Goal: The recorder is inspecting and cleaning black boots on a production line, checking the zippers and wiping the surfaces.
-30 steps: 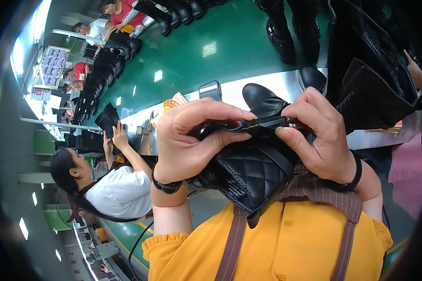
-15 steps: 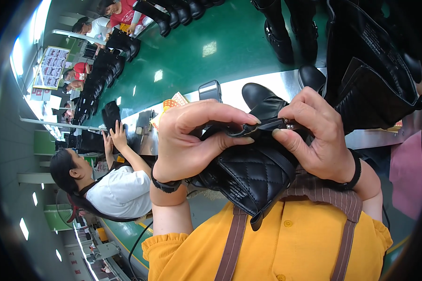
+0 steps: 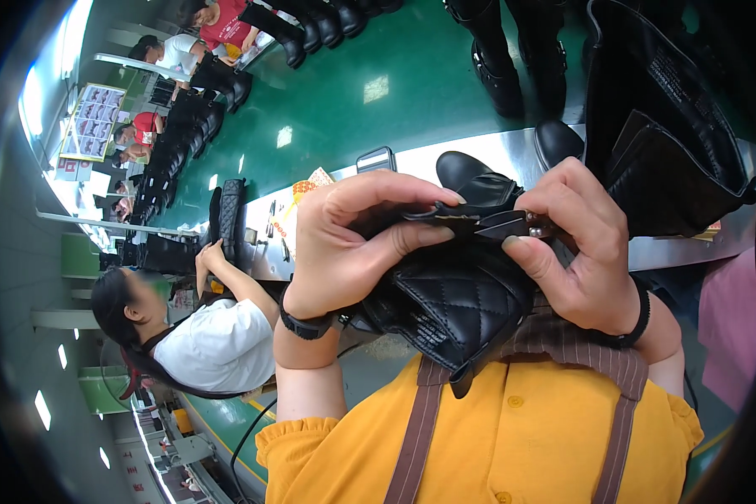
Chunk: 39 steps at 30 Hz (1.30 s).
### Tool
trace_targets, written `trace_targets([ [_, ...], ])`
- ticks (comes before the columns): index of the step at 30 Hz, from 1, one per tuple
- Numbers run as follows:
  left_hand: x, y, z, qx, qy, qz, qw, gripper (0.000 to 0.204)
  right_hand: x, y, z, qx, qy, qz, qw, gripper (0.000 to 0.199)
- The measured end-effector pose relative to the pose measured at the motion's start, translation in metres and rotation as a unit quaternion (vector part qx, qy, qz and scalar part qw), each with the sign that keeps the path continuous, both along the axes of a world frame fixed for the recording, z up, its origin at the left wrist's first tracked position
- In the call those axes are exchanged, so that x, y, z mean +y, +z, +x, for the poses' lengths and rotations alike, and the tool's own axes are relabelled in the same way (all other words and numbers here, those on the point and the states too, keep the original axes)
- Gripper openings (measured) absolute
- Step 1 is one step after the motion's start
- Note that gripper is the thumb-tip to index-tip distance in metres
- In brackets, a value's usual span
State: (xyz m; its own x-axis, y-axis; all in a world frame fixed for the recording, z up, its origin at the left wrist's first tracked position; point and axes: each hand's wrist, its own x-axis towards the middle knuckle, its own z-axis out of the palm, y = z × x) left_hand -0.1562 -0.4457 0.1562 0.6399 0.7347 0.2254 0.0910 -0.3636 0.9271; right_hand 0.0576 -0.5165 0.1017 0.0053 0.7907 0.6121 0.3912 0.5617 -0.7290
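Observation:
A black boot (image 3: 475, 307) with a quilted leather shaft lies in front of my chest, its shaft opening toward me. My left hand (image 3: 344, 244) pinches a black leather edge of it between thumb and fingers. Opposite, my right hand (image 3: 580, 244) is closed on a short black strap (image 3: 502, 225) with small shiny metal parts at its end. The strap's tip points at the left fingertips, against the leather edge. Beyond the hands shows a rounded black toe (image 3: 460, 170); whether it belongs to the same boot I cannot tell.
A large open black boot (image 3: 659, 176) stands close on the right. Behind the hands lie a phone (image 3: 375, 160) and an orange-dotted sticker sheet (image 3: 304, 191) on the metal bench edge (image 3: 412, 160). At left a co-worker (image 3: 210, 344) handles a quilted boot (image 3: 232, 210). More boots line the green table (image 3: 328, 109).
My hands have shifted slightly right, and the strap now shows more plainly between them, angled against the leather edge. The co-worker's boot has turned, showing its quilted shaft.

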Motion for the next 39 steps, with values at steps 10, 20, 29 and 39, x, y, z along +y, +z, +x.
trace_targets([
  [10, 0.001, 0.001, 0.003, -0.008, -0.012, -0.005, 1.0, 0.026, 0.006, -0.01, 0.002, -0.003, -0.005, 0.002, 1.0, 0.023],
  [20, 0.003, 0.001, 0.008, 0.001, -0.013, 0.012, 1.0, 0.028, 0.008, -0.012, 0.002, 0.017, 0.006, 0.002, 1.0, 0.022],
  [29, 0.001, 0.004, 0.009, 0.013, -0.005, -0.004, 1.0, 0.027, 0.007, -0.006, 0.008, 0.035, 0.049, -0.045, 0.997, 0.021],
  [39, 0.001, 0.001, 0.014, 0.008, -0.016, 0.006, 1.0, 0.026, 0.006, -0.008, 0.012, 0.024, 0.033, -0.027, 0.999, 0.02],
])
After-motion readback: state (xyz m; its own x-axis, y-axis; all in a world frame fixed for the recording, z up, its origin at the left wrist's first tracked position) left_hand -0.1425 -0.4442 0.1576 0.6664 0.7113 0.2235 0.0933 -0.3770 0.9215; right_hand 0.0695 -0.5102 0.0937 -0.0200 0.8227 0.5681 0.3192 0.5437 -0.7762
